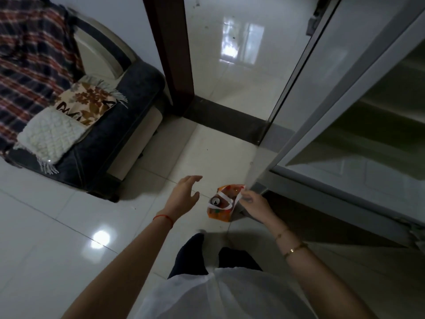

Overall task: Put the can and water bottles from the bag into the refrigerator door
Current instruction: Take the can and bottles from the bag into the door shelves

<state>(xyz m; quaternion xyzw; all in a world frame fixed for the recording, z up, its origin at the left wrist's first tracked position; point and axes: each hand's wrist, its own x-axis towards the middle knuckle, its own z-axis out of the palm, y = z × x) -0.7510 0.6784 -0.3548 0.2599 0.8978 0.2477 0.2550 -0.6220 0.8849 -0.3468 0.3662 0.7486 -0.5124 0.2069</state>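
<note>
We see L hand point(184, 195) fingers spread, holding nothing, just left of bag point(219, 215) | R hand point(254, 203) pinches bag's top edge | bag on floor point(57, 226) by fridge point(333, 104) bottom corner | can point(215, 201) inside bag, upright, top up, long axis vert.

Glossy white tiled floor point(46, 226), bright ceiling-light spot point(100, 238) reflected on it, dark grey sofa point(138, 97) at left, plaid blanket point(30, 61) over its back, floral throw point(89, 102) and white knitted throw point(50, 137) on the seat, dark brown door frame point(170, 54), dark threshold strip point(225, 120), window glare point(239, 42) on tiles beyond.
</note>
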